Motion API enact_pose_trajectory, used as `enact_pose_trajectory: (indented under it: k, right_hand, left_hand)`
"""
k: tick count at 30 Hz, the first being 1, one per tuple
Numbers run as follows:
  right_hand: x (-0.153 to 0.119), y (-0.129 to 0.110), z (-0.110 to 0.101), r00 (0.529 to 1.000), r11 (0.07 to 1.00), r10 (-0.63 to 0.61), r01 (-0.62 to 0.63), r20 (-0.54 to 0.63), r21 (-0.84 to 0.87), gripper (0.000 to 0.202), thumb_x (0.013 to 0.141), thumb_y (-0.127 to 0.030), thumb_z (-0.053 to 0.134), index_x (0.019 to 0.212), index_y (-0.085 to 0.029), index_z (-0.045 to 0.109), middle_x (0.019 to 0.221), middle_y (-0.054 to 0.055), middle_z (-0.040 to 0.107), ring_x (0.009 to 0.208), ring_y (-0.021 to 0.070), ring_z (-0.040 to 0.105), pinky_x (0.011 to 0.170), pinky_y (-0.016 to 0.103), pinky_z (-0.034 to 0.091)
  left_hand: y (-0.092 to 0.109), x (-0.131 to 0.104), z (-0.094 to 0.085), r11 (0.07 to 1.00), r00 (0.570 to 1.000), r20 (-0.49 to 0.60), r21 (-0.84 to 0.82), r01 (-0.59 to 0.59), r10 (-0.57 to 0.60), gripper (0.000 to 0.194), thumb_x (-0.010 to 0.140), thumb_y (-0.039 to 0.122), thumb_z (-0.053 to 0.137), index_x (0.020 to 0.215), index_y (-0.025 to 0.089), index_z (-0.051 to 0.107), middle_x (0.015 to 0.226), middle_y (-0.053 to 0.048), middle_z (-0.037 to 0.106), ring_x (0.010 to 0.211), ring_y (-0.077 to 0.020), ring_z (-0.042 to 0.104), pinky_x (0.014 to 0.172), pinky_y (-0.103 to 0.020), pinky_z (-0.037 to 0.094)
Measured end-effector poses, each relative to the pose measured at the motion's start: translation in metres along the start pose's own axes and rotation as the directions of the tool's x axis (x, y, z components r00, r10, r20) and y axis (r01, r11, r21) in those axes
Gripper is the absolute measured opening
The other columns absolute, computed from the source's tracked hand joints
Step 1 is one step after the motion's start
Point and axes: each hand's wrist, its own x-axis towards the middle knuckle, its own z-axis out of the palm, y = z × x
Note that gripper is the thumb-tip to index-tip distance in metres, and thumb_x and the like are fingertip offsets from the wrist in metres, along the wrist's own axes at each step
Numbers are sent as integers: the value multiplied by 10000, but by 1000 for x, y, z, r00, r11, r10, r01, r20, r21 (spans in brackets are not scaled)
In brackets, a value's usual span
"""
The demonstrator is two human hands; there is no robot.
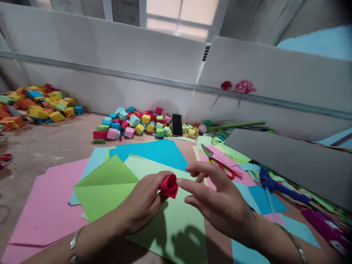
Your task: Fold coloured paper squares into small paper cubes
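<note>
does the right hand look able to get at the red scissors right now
Probably yes: the right hand seems to grip nothing, and the red scissors lie close beyond it, with nothing seen covering their handles. The left hand holds the red paper.

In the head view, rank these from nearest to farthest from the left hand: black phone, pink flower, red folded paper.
From the left hand:
1. Red folded paper: held in its fingers.
2. Black phone: beyond the sheets, near the white panel.
3. Pink flower: up against the panel, farther right.
</note>
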Motion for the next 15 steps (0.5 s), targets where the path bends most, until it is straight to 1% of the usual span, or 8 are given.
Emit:
enact_pose_trajectory:
  k: [2,4,6,8,9,12,14,15]
  right_hand:
    - [15,-1,-5,998,998,-53,54,33,-24,200,850,-128,595,1015,-224,652,1186,117,530,1046,229,528,798,365,528]
    - [27,-2,-6,994,999,-50,50,95,5,65,865,-212,606,889,-203,665,1204,136,536,1077,259,516,838,413,517]
    - [37,-2,-5,984,995,-11,-7,176,101,118,885,-256,588,816,-193,661,1216,140,544,1106,264,517,860,420,513]
    - [43,-1,-3,973,960,34,-95,228,264,174,911,-236,543,784,-189,652,1199,125,563,1106,236,537,876,391,510]
    - [45,0,-1,970,922,63,-146,234,359,202,923,-222,516,772,-185,645,1178,118,574,1086,218,553,877,373,509]
    - [46,6,7,961,737,208,-277,183,616,261,934,-266,498,715,-174,606,1039,100,615,926,179,610,809,337,523]
    - [45,10,15,940,634,309,-319,148,705,294,905,-319,554,648,-175,561,929,81,631,815,165,615,731,315,524]
    - [45,12,19,928,608,349,-331,131,722,309,884,-333,587,622,-178,541,878,69,636,782,161,610,712,308,517]
  left_hand:
    - [3,-1,-1,1000,1000,24,-17,9,-9,320,884,133,457,1176,242,528,1172,-61,630,1007,-218,574,870,-337,433]
    - [5,0,-2,998,999,48,-65,15,-12,266,893,152,454,1137,230,528,1108,-54,639,953,-207,572,841,-320,431]
    - [6,1,-4,992,998,66,-128,16,-7,145,896,195,473,1020,212,545,978,-33,638,851,-184,558,777,-294,430]
    - [8,2,-7,976,994,106,-214,44,-21,33,860,224,544,840,199,539,829,2,596,739,-153,515,691,-259,413]
    - [9,2,-8,960,990,137,-269,76,-40,102,832,231,589,766,192,521,774,16,566,705,-140,489,660,-247,400]
    - [11,2,-8,833,961,259,-507,221,-97,230,771,311,698,738,176,514,704,37,506,645,-113,452,604,-228,386]
    - [9,1,-6,695,945,311,-659,288,-98,352,748,450,720,847,169,533,726,33,508,626,-107,484,597,-235,414]
    - [8,1,-5,633,939,334,-709,312,-89,424,742,515,708,902,167,527,738,28,516,618,-109,513,599,-245,431]
